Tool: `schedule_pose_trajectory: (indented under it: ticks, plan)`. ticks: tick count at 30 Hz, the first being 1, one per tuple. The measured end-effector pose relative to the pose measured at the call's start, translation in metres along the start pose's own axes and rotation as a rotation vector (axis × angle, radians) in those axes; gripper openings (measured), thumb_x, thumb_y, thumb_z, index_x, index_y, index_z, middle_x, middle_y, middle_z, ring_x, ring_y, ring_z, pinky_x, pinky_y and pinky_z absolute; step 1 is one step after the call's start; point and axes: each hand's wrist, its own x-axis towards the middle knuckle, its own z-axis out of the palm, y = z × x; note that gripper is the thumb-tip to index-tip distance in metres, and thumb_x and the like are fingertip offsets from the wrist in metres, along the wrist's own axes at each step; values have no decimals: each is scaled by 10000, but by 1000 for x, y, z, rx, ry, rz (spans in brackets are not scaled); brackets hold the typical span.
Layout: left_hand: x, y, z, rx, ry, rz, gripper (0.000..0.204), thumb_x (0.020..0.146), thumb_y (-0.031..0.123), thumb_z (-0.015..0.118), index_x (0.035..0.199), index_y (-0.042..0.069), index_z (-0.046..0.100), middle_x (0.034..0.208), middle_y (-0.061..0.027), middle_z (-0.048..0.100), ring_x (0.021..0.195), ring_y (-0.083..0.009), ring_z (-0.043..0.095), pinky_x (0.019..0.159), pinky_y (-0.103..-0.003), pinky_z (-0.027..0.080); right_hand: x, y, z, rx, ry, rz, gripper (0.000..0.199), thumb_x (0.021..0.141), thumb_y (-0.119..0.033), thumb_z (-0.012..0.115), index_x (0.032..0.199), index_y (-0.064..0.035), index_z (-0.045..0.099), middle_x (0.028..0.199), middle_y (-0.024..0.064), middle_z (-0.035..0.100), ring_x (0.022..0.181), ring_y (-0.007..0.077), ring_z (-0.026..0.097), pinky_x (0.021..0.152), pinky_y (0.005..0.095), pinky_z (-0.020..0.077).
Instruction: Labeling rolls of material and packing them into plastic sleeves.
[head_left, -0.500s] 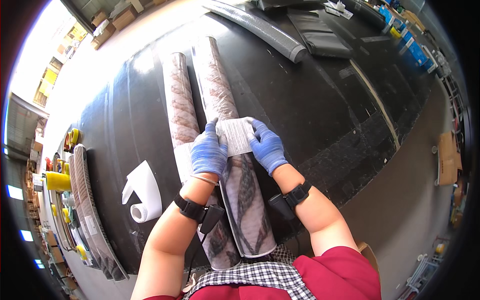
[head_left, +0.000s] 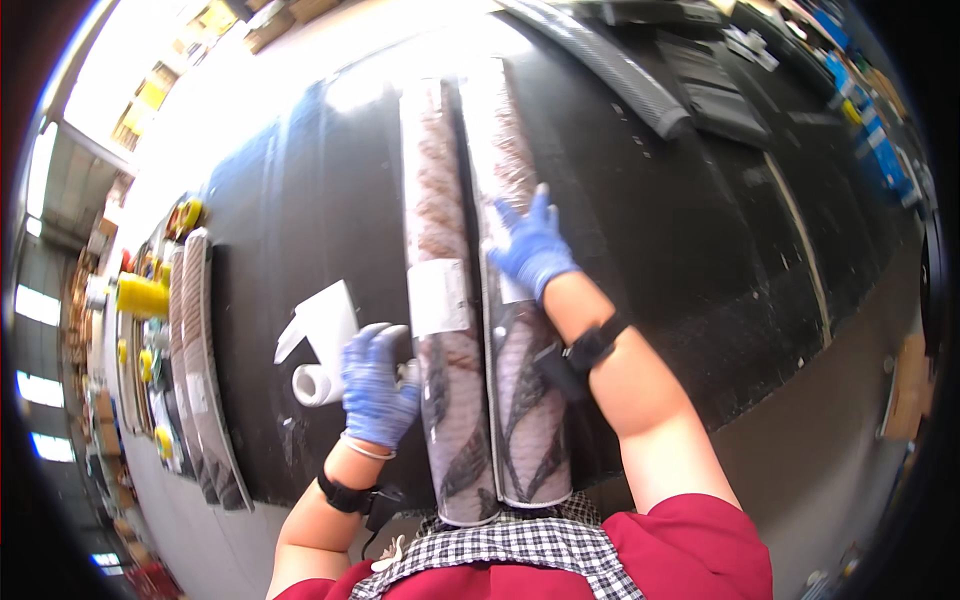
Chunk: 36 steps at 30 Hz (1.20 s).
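Observation:
Two long plastic-wrapped rolls with a marbled brown, grey and white pattern lie side by side before me. A white printed label sheet [head_left: 438, 297] is stuck on the left roll [head_left: 458, 420]. On the right roll [head_left: 528, 400], my right hand [head_left: 532, 242], in a blue knit glove, rests with fingers spread over its label, which is mostly hidden. My left hand [head_left: 378, 388], gloved alike and somewhat blurred, is beside the left roll's left edge with thumb and fingers apart, holding nothing visible. Next to it lies a roll of white labels [head_left: 330, 325] with its strip partly unrolled.
The rolls lie on a large black table [head_left: 300, 200] with scuffs and tape strips. A grey textured roll [head_left: 610, 70] and a folded black sheet [head_left: 715, 90] lie at the far right. More patterned rolls [head_left: 200, 370] and yellow tape rolls [head_left: 142, 296] line the left edge.
My left hand has left the right roll's label and moved left and nearer to me, beside the white label roll. My right hand has spread over that label. The view has shifted left.

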Motion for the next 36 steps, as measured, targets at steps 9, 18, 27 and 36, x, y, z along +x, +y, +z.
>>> schedule_pose_trajectory:
  ticks: [9,18,27,36]
  plan:
    - [-72,-104,-72,446,-97,-429,584,619,204,890,1146,113,658,1446,-223,412,1347,-389,385,1127,-441,353,-169,35,29,55,90,-354,754,858,-350,689,1523,-177,376,1544,409,120,1414,594,182,1179,562,238]
    - [-117,-124,-136,-886,-815,-219,313,838,242,789,990,-21,714,1104,-117,647,1041,-218,611,929,-352,487,-233,-150,17,261,-164,-1083,778,886,-489,629,1483,-40,409,1512,232,404,1436,439,312,1186,497,263]
    - [-259,-203,-217,-1093,-977,-382,333,981,282,636,1139,-9,678,1126,-80,639,1072,-182,590,969,-328,467,-331,-214,149,470,-786,-653,310,959,-372,627,962,-64,660,783,162,655,738,313,663,699,386,525]
    - [-323,-252,-243,-1304,-878,-567,410,1001,351,561,1180,-13,621,1100,-66,639,1045,-155,581,964,-315,450,-414,-191,200,646,-786,-208,235,975,-259,628,945,-31,673,828,81,690,808,168,666,747,322,519]
